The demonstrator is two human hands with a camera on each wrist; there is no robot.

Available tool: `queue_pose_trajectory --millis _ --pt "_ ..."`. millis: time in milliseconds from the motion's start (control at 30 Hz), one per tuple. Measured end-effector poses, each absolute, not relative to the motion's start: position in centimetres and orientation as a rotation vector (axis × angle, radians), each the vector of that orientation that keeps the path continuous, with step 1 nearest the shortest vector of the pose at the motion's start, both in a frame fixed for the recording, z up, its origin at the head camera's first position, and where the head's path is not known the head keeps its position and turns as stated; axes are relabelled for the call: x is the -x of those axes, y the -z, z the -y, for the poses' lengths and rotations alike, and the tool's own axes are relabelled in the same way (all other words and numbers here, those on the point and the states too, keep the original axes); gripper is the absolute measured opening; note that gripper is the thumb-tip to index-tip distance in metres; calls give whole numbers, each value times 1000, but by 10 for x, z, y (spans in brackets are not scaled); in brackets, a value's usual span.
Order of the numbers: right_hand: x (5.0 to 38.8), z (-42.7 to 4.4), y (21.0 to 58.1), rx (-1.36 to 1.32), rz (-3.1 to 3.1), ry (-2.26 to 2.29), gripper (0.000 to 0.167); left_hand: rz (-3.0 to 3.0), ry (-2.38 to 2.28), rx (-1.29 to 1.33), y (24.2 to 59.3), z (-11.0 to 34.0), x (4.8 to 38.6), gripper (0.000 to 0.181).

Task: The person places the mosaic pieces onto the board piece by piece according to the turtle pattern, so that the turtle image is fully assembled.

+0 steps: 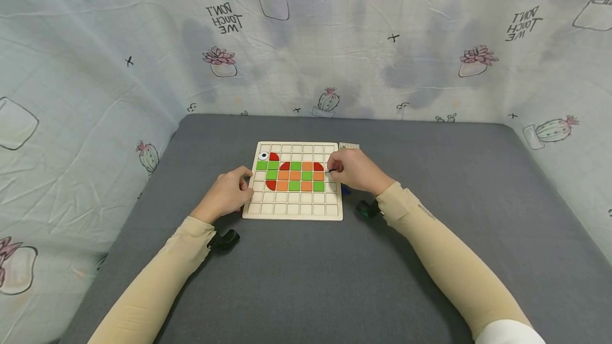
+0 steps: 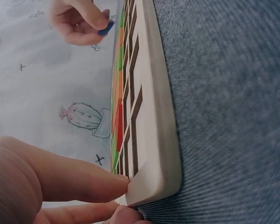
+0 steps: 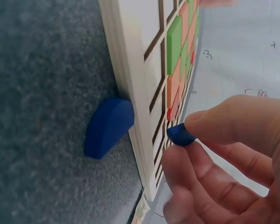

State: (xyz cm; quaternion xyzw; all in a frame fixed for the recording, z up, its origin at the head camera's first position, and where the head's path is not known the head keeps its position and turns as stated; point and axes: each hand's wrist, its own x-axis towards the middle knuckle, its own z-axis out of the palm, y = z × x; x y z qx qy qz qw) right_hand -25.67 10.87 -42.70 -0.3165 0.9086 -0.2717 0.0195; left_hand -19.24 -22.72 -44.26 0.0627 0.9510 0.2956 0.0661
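A wooden grid board (image 1: 287,209) lies on the grey table. Green, orange and red tiles (image 1: 301,175) fill part of its grid, with a white eye tile (image 1: 263,156) at upper left. My left hand (image 1: 227,191) grips the board's left edge, fingers bent against the rim near a corner. Over the right side of the grid, my right hand (image 1: 356,170) pinches a small blue tile (image 3: 181,135) between thumb and fingertips, just above the board. Another blue tile (image 3: 109,128), with one curved side, lies on the table against the board's right edge.
A small patterned card (image 1: 349,146) lies by the board's upper right corner, partly behind my right hand. Dark wrist cameras (image 1: 224,240) hang under both wrists. A printed cloth (image 1: 306,57) encloses the table's back and sides.
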Motion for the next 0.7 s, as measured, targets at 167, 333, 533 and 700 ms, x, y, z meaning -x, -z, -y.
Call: queue_pose_trajectory --millis 167,333,533,700 --pt "262 -105 430 958 -2801 790 7 -2864 -894 -187 442 227 192 44" --pt "262 -105 431 984 -2796 765 7 -2861 -893 -187 442 228 193 45" --pt "261 -106 433 1050 -2802 760 7 -2863 -892 -187 441 228 193 44" --pt "262 -106 435 1074 -2798 751 10 -2863 -888 -183 441 227 193 45"
